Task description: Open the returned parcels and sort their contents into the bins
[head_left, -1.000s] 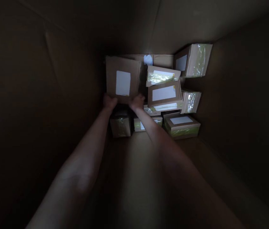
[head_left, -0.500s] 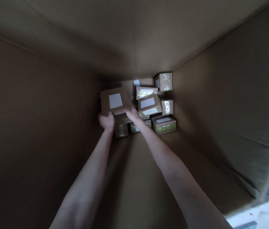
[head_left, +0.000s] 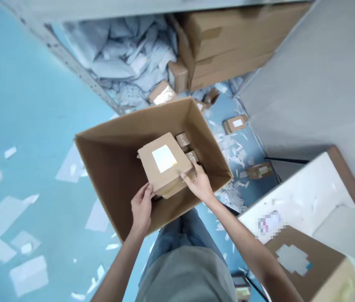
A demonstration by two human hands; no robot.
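Note:
Both my hands hold a brown parcel [head_left: 164,167] with a white label, lifted above the mouth of a big open cardboard box [head_left: 111,167]. My left hand [head_left: 141,208] grips its near left corner, fingers curled under. My right hand [head_left: 198,184] holds its right edge with fingers wrapped round it. Deep in the box, small taped parcels [head_left: 186,144] show past the held one.
The box stands on a blue floor [head_left: 23,126] littered with paper scraps. A heap of grey mail bags [head_left: 127,58] and stacked cartons [head_left: 227,42] lie beyond. Loose parcels [head_left: 235,123] dot the floor. A white table [head_left: 299,197] with a labelled carton [head_left: 306,264] stands at the right.
My head has pulled back out of the big box. Both hands have raised the labelled parcel from the bottom up to the box's mouth.

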